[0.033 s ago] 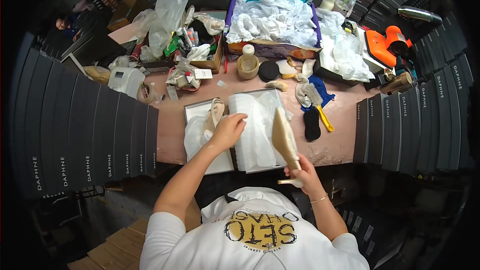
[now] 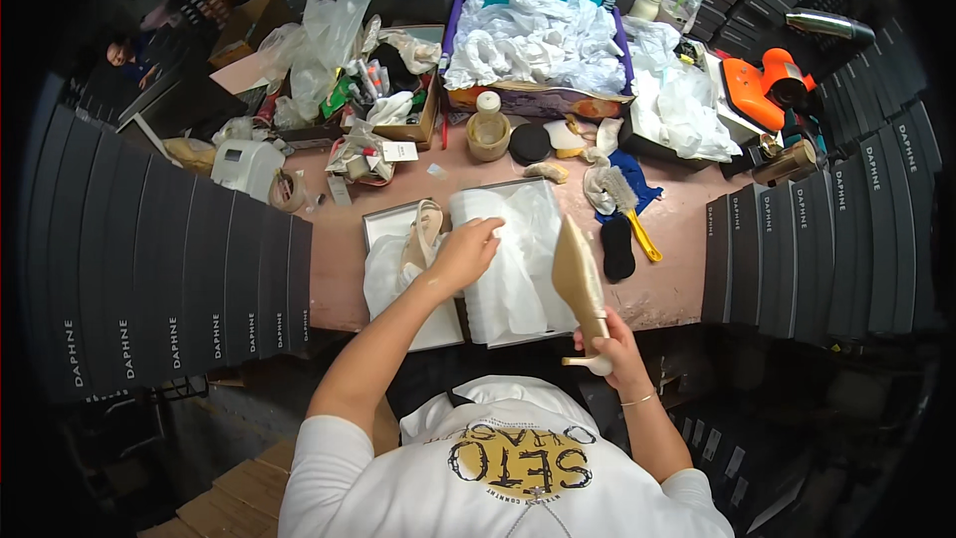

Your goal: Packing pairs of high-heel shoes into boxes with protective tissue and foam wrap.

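My right hand (image 2: pixel 619 351) is closed round the heel end of a beige high-heeled shoe (image 2: pixel 578 269). The shoe stands on end, its sole turned toward me, with the slim heel sticking out to the left. My left hand (image 2: pixel 468 255) hovers over white tissue paper (image 2: pixel 513 279) in an open shoebox, fingers partly stretched and holding nothing that I can see. Behind that wrist a second beige shoe (image 2: pixel 423 234) with straps lies on tissue in the other half of the box (image 2: pixel 438 334); my hand and forearm hide part of it.
Stacks of dark shoeboxes rise at left (image 2: pixel 189 279) and right (image 2: pixel 827 239). A yellow-handled brush (image 2: pixel 644 234) and black pad (image 2: pixel 618 249) lie right of the box. Beyond stand a bottle (image 2: pixel 488 130), a carton of crumpled paper (image 2: pixel 538 45) and an orange device (image 2: pixel 754 95).
My left hand has shifted slightly right and away from me, its fingers a little straighter. The shoe in my right hand has moved a little to the right.
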Tool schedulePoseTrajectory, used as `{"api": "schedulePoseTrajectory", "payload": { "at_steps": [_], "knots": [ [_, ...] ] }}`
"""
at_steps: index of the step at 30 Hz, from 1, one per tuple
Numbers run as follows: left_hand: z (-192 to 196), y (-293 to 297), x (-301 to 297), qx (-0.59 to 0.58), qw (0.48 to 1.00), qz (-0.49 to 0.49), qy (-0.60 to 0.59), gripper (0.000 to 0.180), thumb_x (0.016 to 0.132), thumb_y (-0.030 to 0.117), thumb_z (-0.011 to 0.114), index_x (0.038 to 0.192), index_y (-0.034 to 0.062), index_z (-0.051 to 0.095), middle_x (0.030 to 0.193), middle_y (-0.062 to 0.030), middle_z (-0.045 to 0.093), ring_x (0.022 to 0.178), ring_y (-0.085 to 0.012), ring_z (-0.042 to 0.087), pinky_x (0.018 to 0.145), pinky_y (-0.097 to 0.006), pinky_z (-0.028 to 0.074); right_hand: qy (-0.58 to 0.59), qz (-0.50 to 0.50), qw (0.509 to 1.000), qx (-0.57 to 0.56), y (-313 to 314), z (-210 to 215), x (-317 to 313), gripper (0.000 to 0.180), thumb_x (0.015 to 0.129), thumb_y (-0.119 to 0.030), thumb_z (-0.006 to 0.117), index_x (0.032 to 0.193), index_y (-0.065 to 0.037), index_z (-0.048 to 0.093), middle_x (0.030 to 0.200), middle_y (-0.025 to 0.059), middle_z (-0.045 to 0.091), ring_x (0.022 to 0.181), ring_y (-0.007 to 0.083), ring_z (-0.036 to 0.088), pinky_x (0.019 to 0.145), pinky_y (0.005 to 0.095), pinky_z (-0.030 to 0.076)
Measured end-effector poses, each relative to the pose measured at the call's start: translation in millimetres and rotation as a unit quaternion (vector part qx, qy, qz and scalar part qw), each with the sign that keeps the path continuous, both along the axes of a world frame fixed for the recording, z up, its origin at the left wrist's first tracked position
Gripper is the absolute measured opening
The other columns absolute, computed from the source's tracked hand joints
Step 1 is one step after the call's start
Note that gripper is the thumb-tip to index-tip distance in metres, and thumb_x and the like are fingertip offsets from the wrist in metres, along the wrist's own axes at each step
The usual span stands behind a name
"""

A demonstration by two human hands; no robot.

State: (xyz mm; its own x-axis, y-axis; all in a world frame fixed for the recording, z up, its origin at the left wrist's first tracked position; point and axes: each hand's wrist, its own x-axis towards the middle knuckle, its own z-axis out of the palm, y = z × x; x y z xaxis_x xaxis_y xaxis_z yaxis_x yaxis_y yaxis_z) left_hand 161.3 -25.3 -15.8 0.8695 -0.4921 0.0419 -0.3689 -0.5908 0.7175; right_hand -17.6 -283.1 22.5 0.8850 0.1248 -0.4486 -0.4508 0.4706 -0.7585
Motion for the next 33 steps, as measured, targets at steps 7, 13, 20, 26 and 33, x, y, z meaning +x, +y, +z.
{"api": "schedulePoseTrajectory", "payload": {
  "at_steps": [7, 13, 20, 26, 33],
  "knots": [
    [-67.2, -84.5, 75.0, 0.161, 0.986, 0.040, -0.022, 0.025, 0.083, 0.016, 0.058, 0.107, 0.0075, 0.055, 0.086, -0.0158, 0.066, 0.077, -0.0368, 0.063, 0.069, -0.046, 0.049, -0.062, -0.152, 0.985, 0.044, -11.5, 17.4, -10.0, 0.054, 0.074, -0.017, 0.063, 0.122, -0.002, 0.045, 0.093, 0.0129, 0.059, 0.075, 0.0178, 0.059, 0.070, 0.0293, 0.052],
    [-27.8, -26.0, 54.5, -0.275, 0.899, 0.119, 0.319, 0.021, 0.093, 0.028, 0.053, 0.091, 0.0071, 0.057, 0.075, -0.0046, 0.062, 0.070, -0.0157, 0.064, 0.061, -0.029, 0.053, -0.044, -0.183, 0.939, 0.289, -10.7, 1.4, -12.7, 0.061, 0.076, -0.023, 0.060, 0.130, -0.002, 0.041, 0.117, 0.0149, 0.049, 0.079, 0.0190, 0.046, 0.062, 0.0281, 0.045],
    [181.1, 14.4, 48.9, -0.211, 0.969, 0.084, -0.102, 0.033, 0.089, 0.014, 0.062, 0.063, 0.0005, 0.046, 0.059, 0.0019, 0.041, 0.055, -0.0067, 0.035, 0.050, -0.025, 0.029, -0.065, -0.103, 0.891, 0.437, -4.1, 4.3, 23.0, 0.066, 0.080, -0.031, 0.056, 0.136, -0.002, 0.037, 0.129, 0.0195, 0.043, 0.075, 0.0180, 0.045, 0.059, 0.0272, 0.045],
    [165.5, -28.6, 31.8, -0.087, 0.987, 0.037, -0.129, 0.012, 0.075, 0.003, 0.064, 0.082, 0.0017, 0.055, 0.078, -0.0067, 0.056, 0.073, -0.0177, 0.057, 0.067, -0.029, 0.046, -0.167, 0.003, 0.944, 0.286, -22.8, 30.1, 13.6, 0.070, 0.081, -0.037, 0.056, 0.135, 0.002, 0.035, 0.100, 0.0207, 0.056, 0.060, 0.0183, 0.052, 0.050, 0.0259, 0.046],
    [151.4, -34.8, -46.6, -0.137, 0.988, -0.061, -0.020, 0.047, 0.075, -0.003, 0.053, 0.122, 0.0043, 0.057, 0.116, -0.0199, 0.058, 0.103, -0.0329, 0.060, 0.084, -0.033, 0.050, -0.044, 0.139, 0.988, 0.049, -18.3, 111.5, 11.1, 0.067, 0.075, -0.027, 0.057, 0.130, 0.008, 0.042, 0.098, 0.0148, 0.060, 0.074, 0.0156, 0.060, 0.065, 0.0233, 0.048]
  ]
}}
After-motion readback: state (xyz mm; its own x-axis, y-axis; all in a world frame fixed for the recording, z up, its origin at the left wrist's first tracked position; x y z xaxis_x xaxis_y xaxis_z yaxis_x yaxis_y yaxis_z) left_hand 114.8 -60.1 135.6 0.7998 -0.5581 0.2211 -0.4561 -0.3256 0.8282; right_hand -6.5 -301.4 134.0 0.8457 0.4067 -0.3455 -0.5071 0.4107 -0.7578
